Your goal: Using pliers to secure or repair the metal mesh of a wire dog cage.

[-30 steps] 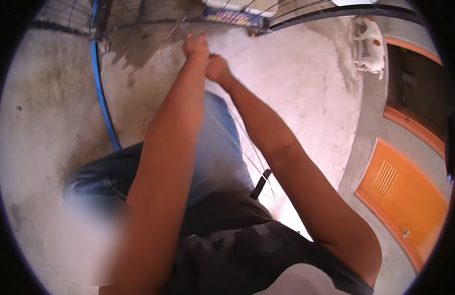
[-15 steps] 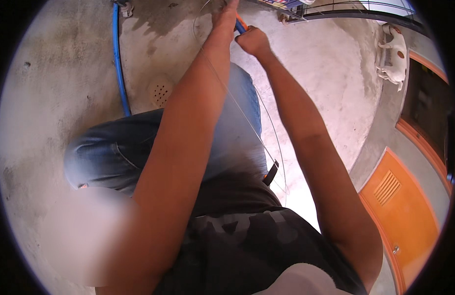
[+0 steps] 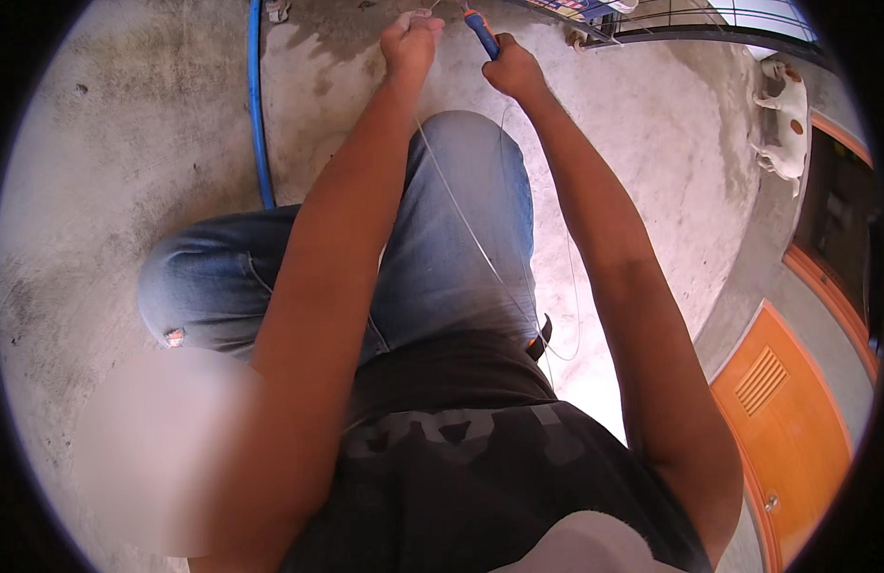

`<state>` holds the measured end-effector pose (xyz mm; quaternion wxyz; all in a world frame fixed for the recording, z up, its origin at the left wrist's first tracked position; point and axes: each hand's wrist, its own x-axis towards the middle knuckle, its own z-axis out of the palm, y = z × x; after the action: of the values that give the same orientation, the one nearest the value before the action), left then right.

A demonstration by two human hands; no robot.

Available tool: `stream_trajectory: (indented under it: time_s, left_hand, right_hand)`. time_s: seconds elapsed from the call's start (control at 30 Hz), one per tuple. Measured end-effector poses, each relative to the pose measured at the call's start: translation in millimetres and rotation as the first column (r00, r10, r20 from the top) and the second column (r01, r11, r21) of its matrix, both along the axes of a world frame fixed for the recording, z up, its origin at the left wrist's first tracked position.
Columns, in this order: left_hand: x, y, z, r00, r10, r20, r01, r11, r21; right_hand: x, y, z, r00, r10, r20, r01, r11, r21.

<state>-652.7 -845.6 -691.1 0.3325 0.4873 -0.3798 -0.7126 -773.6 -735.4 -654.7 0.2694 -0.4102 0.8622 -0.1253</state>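
My left hand (image 3: 413, 43) is raised at the top of the view, its fingers pinched on a thin pale wire (image 3: 456, 205). From there the wire trails down across my jeans and loops loosely by my right hip. In my right hand (image 3: 516, 72) is a tool with a blue and orange grip (image 3: 482, 34), which looks like pliers. Its metal end reaches the upper edge, close to my left fingertips, and is partly cut off. Whether it touches the wire cannot be made out.
I am low over a concrete floor (image 3: 642, 143), knees bent. A blue hose or pipe (image 3: 258, 115) runs along the floor at left. Far right are a black wire-grid frame (image 3: 690, 31), a white dog with brown patches (image 3: 784, 129) and an orange door (image 3: 781, 430).
My hands have come apart: the left has moved left and slightly down, and the right slightly right with the pliers. The wire has shifted across my lap.
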Motion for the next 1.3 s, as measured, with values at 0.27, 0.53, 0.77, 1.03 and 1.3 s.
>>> stream_trajectory:
  time_s: [0.27, 0.53, 0.77, 1.03, 1.3]
  left_hand:
    - [29, -3, -16, 0.892, -0.292, 0.346, 0.428, 0.794, -0.431]
    - [42, 7, -25, 0.875, -0.265, 0.405, 0.433, 0.802, -0.41]
    - [27, 37, -5, 0.787, -0.144, 0.6, 0.471, 0.769, -0.433]
    - [50, 19, -13, 0.776, -0.201, 0.598, 0.497, 0.778, -0.383]
    - [46, 12, -20, 0.736, -0.193, 0.649, 0.555, 0.722, -0.414]
  right_hand:
    - [-1, 7, -4, 0.988, -0.15, -0.02, 0.15, 0.989, 0.002]
    - [-12, 4, 14, 1.0, -0.011, 0.008, 0.01, 0.996, 0.083]
    - [-41, 19, -14, 0.977, 0.11, -0.185, -0.099, 0.993, 0.066]
    - [-56, -1, 22, 0.95, 0.295, -0.104, -0.273, 0.945, 0.18]
    - [-45, 10, 0, 0.506, -0.059, 0.861, -0.007, 0.997, 0.073]
